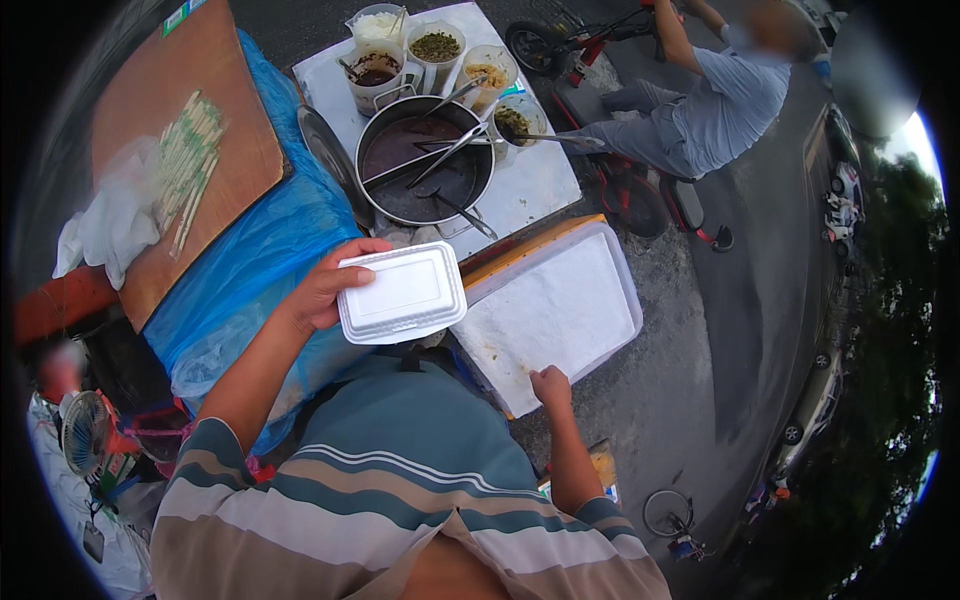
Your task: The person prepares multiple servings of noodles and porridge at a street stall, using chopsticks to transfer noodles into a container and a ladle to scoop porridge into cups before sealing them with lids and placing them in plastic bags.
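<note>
My left hand (330, 283) grips a white foam takeaway box (405, 291) by its left end, thumb on top. The box's lid is down, so its inside is hidden. My right hand (551, 385) is curled at the near edge of a white sheet (551, 311) that covers a translucent plastic bin (632, 300). Whether its fingers pinch the sheet cannot be told. Past the box stands a divided steel pot (364, 191) of dark liquid, with ladles and tongs (450, 154) resting in it.
Several plastic jugs of condiments (435, 49) stand behind the pot on a white tabletop (536, 176). Left are wrapped chopsticks (187, 161) and white plastic bags (124, 206) on a brown board (202, 60), beside blue plastic sheeting (277, 217). A person (731, 105) sits on a red scooter (637, 202).
</note>
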`<state>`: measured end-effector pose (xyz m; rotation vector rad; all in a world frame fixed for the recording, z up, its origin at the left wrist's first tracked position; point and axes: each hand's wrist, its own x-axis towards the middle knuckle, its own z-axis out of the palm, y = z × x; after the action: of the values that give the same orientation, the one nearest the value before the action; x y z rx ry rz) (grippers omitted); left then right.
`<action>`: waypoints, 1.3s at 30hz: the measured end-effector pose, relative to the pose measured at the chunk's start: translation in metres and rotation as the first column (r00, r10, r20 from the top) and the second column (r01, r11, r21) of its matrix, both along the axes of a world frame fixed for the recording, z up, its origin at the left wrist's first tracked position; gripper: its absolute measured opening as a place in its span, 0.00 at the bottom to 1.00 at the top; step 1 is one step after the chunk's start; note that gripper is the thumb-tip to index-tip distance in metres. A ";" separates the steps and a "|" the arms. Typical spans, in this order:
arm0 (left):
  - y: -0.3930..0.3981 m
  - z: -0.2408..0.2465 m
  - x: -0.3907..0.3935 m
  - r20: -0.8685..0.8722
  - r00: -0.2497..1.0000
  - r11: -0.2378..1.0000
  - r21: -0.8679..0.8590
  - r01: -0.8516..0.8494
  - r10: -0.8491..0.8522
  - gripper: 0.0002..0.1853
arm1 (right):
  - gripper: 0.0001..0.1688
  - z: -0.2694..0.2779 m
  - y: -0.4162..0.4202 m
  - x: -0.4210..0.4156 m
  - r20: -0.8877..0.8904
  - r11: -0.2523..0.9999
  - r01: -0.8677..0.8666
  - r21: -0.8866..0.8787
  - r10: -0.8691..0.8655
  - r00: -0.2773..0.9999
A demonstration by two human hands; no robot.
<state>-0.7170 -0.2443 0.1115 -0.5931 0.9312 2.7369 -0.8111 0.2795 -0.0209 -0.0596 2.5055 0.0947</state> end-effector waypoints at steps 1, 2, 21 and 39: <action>-0.006 -0.001 0.000 -0.004 1.000 1.000 0.005 -0.012 0.012 0.31 | 0.18 -0.001 -0.026 -0.013 -0.072 0.973 0.030 -0.228 -0.047 0.996; -0.012 -0.004 -0.001 -0.012 1.000 1.000 0.010 -0.018 0.018 0.31 | 0.22 -0.005 -0.053 -0.028 0.076 0.825 0.268 -0.498 -0.266 0.961; -0.083 -0.018 0.035 -0.066 0.944 0.945 0.070 -0.318 0.323 0.32 | 0.24 0.020 -0.315 -0.124 -0.182 0.570 -0.134 -0.811 -0.028 0.983; -0.109 -0.034 -0.012 -0.106 0.887 0.853 0.348 -0.389 0.448 0.37 | 0.23 0.106 -0.271 -0.099 0.475 -0.116 0.475 -0.872 -0.435 0.765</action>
<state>-0.7294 -0.3537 0.0774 -0.5406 0.3970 3.2894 -0.9098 0.0081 0.0850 0.2836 1.8205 -1.9751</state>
